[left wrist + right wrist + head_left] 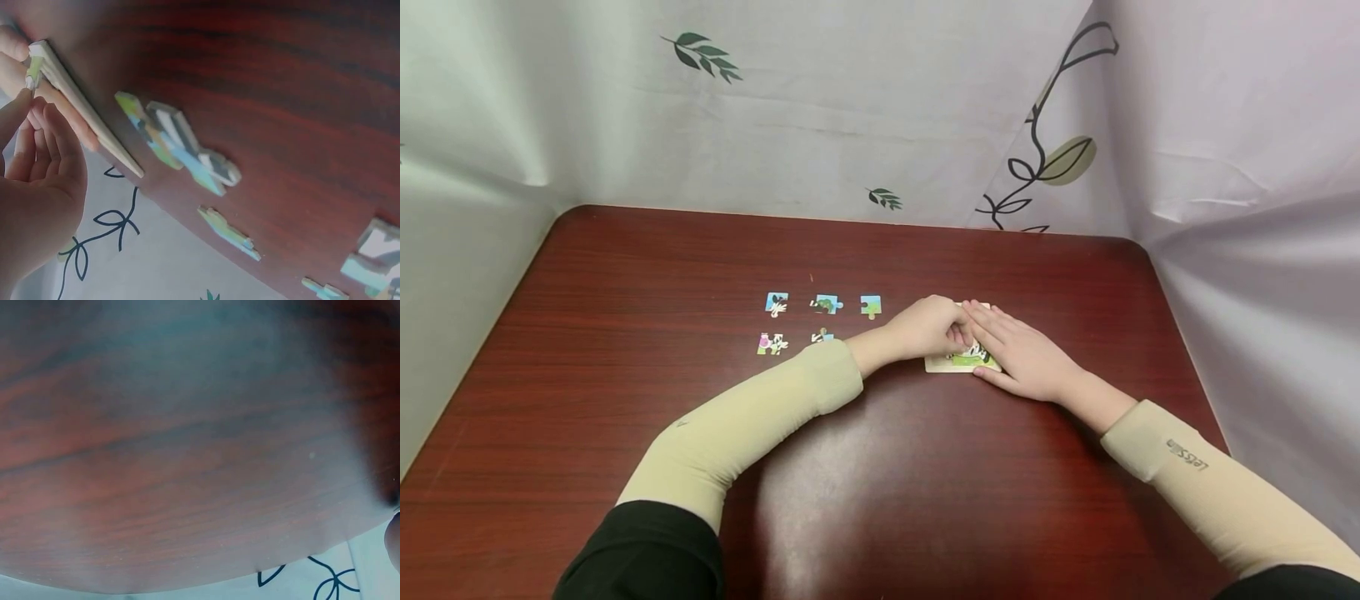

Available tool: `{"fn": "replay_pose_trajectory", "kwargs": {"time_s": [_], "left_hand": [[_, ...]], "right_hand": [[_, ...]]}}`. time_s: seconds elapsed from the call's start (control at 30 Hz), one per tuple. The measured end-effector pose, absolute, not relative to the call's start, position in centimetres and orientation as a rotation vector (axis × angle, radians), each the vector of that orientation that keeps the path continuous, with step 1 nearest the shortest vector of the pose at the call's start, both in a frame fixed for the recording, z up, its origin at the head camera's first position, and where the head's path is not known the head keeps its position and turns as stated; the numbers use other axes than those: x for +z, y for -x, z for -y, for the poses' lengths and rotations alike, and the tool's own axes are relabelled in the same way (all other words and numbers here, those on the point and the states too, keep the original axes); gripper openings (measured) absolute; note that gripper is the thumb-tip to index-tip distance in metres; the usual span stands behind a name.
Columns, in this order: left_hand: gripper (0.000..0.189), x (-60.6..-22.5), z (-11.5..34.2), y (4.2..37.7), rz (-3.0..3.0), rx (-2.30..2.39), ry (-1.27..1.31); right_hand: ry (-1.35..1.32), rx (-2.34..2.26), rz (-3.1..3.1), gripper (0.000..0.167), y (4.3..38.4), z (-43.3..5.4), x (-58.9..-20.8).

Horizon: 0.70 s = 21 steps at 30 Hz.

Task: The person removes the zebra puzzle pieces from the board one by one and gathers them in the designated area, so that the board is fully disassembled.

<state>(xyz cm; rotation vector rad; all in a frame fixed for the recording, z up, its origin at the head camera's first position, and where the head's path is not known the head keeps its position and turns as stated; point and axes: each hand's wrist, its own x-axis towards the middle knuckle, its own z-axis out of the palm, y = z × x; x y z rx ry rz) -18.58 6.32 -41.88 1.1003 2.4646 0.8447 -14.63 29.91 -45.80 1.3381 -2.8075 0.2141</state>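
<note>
A puzzle board (942, 365) with a pale border and a green-and-white picture lies on the table, partly hidden under both hands. My left hand (931, 325) is over its left side, fingers bent. In the left wrist view, the thumb and fingertips of that hand (47, 169) pinch a small puzzle piece (32, 76), seen nearly edge-on at the board (81, 109). My right hand (1033, 358) rests on the board's right edge with straight fingers, its thumb near the lower corner. The right wrist view catches only a bit of skin at its right edge.
Left of the board lie several loose puzzle pieces in two rows, among them a blue-green piece (871, 305), a blue piece (777, 302) and a pink-and-white piece (771, 343). My left forearm partly covers another piece (822, 335). White patterned curtains (820, 125) surround the brown table (625, 275).
</note>
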Motion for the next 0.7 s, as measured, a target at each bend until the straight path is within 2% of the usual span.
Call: {"fn": "replay_pose_trajectory", "kwargs": {"time_s": [0.7], "left_hand": [[0.006, -38.7, -1.4, 18.1, -2.466, 0.874, -1.03]], "right_hand": [[-1.314, 0.206, 2.845, 0.083, 14.6, -30.0, -45.9]]}}
